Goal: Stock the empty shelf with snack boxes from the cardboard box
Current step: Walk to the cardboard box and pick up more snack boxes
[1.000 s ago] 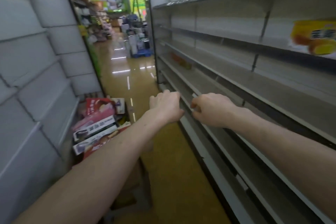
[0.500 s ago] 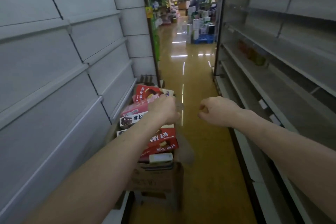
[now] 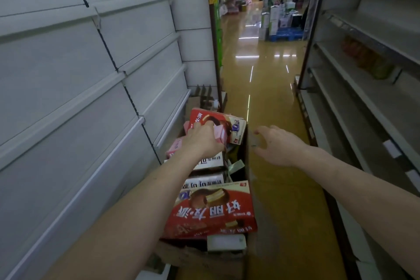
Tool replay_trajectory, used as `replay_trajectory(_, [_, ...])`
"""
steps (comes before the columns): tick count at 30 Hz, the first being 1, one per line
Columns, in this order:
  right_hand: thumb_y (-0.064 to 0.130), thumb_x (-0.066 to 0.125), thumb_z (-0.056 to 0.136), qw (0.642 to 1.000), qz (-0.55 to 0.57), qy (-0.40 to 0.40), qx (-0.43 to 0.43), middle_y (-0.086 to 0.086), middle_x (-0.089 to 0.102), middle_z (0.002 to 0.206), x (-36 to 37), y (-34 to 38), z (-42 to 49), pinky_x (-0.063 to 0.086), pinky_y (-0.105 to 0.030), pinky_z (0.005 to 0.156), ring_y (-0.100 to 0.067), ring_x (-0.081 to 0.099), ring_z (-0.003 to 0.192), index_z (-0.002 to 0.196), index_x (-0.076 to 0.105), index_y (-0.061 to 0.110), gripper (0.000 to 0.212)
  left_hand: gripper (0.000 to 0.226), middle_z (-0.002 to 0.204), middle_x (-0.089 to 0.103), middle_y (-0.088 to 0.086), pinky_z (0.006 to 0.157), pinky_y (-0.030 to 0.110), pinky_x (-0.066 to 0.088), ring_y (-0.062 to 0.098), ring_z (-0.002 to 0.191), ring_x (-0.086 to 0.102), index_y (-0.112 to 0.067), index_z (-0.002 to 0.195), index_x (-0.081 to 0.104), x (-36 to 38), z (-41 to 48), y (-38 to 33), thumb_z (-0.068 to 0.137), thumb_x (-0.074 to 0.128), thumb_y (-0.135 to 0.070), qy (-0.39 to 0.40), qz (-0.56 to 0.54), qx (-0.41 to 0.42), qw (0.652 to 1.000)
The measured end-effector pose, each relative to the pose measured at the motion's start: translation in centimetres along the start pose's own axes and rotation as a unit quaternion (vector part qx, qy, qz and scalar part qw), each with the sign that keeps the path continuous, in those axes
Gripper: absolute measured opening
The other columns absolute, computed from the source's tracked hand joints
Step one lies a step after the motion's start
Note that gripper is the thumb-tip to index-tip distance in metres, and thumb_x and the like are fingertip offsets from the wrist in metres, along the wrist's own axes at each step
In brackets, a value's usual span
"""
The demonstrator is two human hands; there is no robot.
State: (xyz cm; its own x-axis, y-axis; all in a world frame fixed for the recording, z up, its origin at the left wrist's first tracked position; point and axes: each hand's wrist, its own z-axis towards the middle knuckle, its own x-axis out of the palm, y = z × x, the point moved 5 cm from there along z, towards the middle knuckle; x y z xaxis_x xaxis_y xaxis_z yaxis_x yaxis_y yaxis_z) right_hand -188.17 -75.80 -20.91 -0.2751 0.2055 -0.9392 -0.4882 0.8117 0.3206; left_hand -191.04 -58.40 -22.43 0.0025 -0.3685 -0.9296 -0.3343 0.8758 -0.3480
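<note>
At 6 o'clock, nearest the camera, the cardboard box [image 3: 204, 261] stands on the floor against the foot of the left shelving [image 3: 91, 75], packed with snack boxes. On top at its near end lies a large red snack box [image 3: 211, 211], face up. Its long axis runs 9 to 3 o'clock, and its print reads upside down from here, so its top edge points toward the viewer. Just beyond it two white-and-brown boxes [image 3: 204, 182] are stacked the same way, long axis across the carton.

The left hand [image 3: 201, 141] reaches in toward 12 o'clock, its fingers curled down over a pink snack box [image 3: 220, 135] at the far half of the carton. Behind it a second red box [image 3: 218, 119] leans tilted at the carton's far end, long axis again 9 to 3.

The right hand [image 3: 278, 146] hovers over the floor [image 3: 272, 98] just right of the carton. It is spread wide and holds nothing, and its fingers point to about 10 o'clock.

At 3 o'clock the empty shelf [image 3: 363, 107] runs down the aisle, with some blurred orange packs [image 3: 363, 54] on a higher tier. Far off at 1 o'clock a blue pallet [image 3: 285, 35] carries stacked goods.
</note>
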Motion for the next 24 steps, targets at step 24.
replay_trajectory(24, [0.036, 0.058, 0.09, 0.997, -0.029, 0.06, 0.027, -0.002, 0.034, 0.151, 10.5, -2.6, 33.3, 0.027, -0.05, 0.111, -0.025, 0.028, 0.14, 0.149, 0.022, 0.027, 0.069, 0.094, 0.151, 0.031, 0.009, 0.109, 0.053, 0.037, 0.03, 0.134, 0.038, -0.021, 0.151, 0.024, 5.2, 32.3, 11.7, 0.077, 0.075, -0.046, 0.111, 0.061, 0.033, 0.991])
